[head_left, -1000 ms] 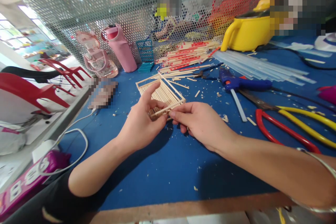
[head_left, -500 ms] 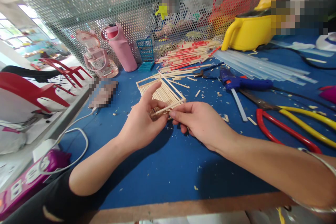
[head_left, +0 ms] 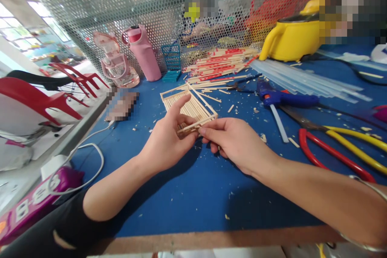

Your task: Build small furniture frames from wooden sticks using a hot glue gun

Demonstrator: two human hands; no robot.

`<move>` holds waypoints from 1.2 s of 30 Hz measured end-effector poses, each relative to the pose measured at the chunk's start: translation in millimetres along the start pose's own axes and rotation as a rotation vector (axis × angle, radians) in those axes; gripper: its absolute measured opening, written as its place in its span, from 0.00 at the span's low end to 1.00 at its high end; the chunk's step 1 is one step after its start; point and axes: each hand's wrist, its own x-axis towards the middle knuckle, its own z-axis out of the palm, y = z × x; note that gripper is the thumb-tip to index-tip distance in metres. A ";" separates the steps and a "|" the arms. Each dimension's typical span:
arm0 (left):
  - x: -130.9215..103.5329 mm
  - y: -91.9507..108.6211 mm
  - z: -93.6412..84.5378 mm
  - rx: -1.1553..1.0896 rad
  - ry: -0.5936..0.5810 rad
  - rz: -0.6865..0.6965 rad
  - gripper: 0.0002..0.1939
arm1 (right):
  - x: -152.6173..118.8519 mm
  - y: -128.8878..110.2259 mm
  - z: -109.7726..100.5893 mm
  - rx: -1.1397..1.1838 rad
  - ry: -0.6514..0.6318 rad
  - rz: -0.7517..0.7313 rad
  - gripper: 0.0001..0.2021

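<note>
A small tray-like frame of thin wooden sticks [head_left: 189, 105], with a slatted floor and low rails, is tilted slightly over the blue table. My left hand [head_left: 167, 139] grips its near left edge between thumb and curled fingers, the index finger raised over the slats. At the near right corner, my right hand [head_left: 232, 141] pinches the frame's near edge with thumb and forefinger. Whether a separate small piece sits in that pinch is hidden. Right of the hands lie a blue glue gun [head_left: 284, 97] with a glue stick in it and scissors [head_left: 326, 129] with red and yellow handles.
Red-marked sticks [head_left: 216, 64] lie heaped at the back beside clear glue sticks [head_left: 305, 76] and a yellow pot [head_left: 294, 38]. Pink bottles [head_left: 146, 54] stand by the mesh panel [head_left: 136, 4]. A purple power strip [head_left: 39, 201] with a white cable is at left. Wood scraps litter the table.
The whole view has shifted slightly, so things appear a little further right. Both hands keep the same hold on the stick frame.
</note>
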 end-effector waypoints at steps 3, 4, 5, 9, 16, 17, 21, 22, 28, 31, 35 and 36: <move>0.2 -0.5 -0.1 -0.005 -0.006 0.005 0.39 | 0.4 -0.1 0.4 0.002 -0.004 -0.009 0.07; 0.2 -0.8 0.0 -0.008 -0.008 0.008 0.39 | 0.5 0.0 0.5 0.004 -0.006 -0.011 0.07; 0.3 -1.0 0.2 -0.011 -0.009 0.009 0.39 | 0.6 0.0 0.6 0.006 -0.007 -0.013 0.07; 0.4 -1.3 0.6 -0.012 -0.012 0.001 0.39 | 0.6 -0.1 0.6 0.008 -0.008 -0.010 0.06; -0.1 0.4 1.9 -0.033 -0.012 -0.016 0.39 | 0.8 0.5 -0.6 -0.007 -0.019 -0.050 0.08; -0.2 0.3 2.3 -0.030 -0.007 -0.019 0.39 | 0.8 0.6 -0.6 -0.003 -0.019 -0.055 0.08; -0.3 -0.5 3.5 -0.012 0.021 -0.013 0.39 | 0.8 -0.1 0.3 0.002 -0.018 -0.047 0.08; -0.4 -0.6 3.6 -0.011 0.024 -0.013 0.39 | 0.9 -0.2 0.4 0.003 -0.018 -0.044 0.08; -0.6 0.4 3.5 0.013 0.023 -0.017 0.39 | 1.3 2.1 -0.3 0.016 -0.017 -0.048 0.07; -0.5 0.2 3.8 0.021 0.022 -0.018 0.39 | 1.0 2.4 -0.3 0.013 -0.019 -0.053 0.06; -0.7 -1.0 4.4 0.022 0.027 -0.014 0.39 | 0.2 0.0 0.4 -0.010 -0.002 -0.033 0.07; -0.8 -1.2 4.4 0.021 0.027 -0.011 0.39 | 0.1 -0.5 0.5 -0.016 -0.002 -0.029 0.08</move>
